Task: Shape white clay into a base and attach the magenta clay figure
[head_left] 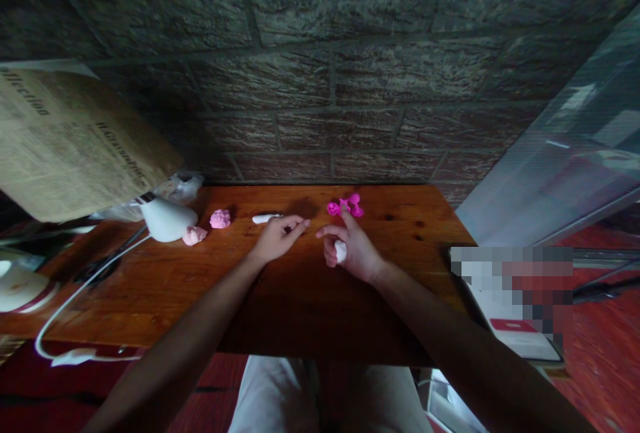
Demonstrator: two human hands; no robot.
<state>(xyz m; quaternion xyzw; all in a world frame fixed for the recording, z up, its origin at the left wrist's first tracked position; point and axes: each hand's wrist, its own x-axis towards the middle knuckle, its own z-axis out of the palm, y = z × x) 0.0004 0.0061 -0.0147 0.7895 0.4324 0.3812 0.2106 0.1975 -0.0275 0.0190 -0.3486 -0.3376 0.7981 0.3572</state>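
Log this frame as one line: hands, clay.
left hand: on table, by white stick | right hand: holds white lump, finger on magenta clay | pink lumps: left, untouched

A single head-worn view looks forward and down, close over the wooden table (pixel 300 299), facing a brick wall (pixel 320 53)

dim brick wall (pixel 320 53) behind wooden table (pixel 280 306) (red floor (pixel 605 353))

wooden table (pixel 300 313) sitting against a dark brick wall (pixel 350 53), printed paper sheet (pixel 65 139) hanging over the left edge, white cable (pixel 75 299) trailing across the table, two pale pink lumps (pixel 220 219) lying near a white lamp-like object (pixel 165 219), booklet (pixel 520 336) resting at right
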